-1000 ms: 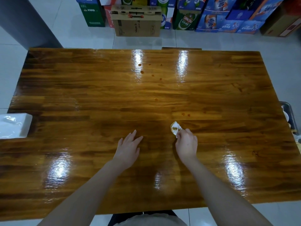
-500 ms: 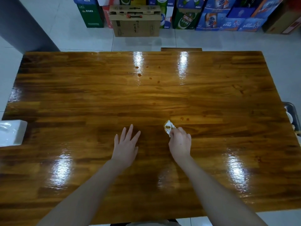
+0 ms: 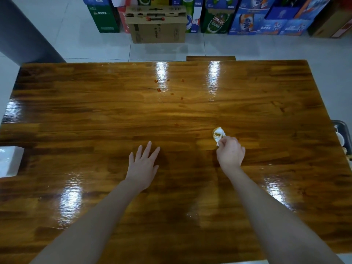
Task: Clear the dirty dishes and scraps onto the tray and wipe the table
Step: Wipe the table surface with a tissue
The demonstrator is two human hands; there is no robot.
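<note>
My right hand (image 3: 230,153) grips a crumpled white tissue (image 3: 218,134), stained orange-brown, and presses it on the glossy wooden table (image 3: 95,115) right of centre. My left hand (image 3: 143,164) lies flat on the table beside it, fingers spread and straight, holding nothing. Several small red-brown sauce drops (image 3: 159,90) dot the table farther back, and one single drop (image 3: 175,124) sits closer in. A metal tray (image 3: 342,125) with dishes shows only partly past the table's right edge.
A white tissue box (image 3: 9,161) sits at the table's left edge. A wooden seat edge (image 3: 210,58) shows beyond the far side. Cardboard and drink cartons (image 3: 157,23) line the tiled floor at the back. A grey pillar (image 3: 22,35) stands at far left.
My right hand has slid the tissue rightward and slightly forward over the two drops that lay just ahead of it; they no longer show. My left hand has stayed flat in place.
</note>
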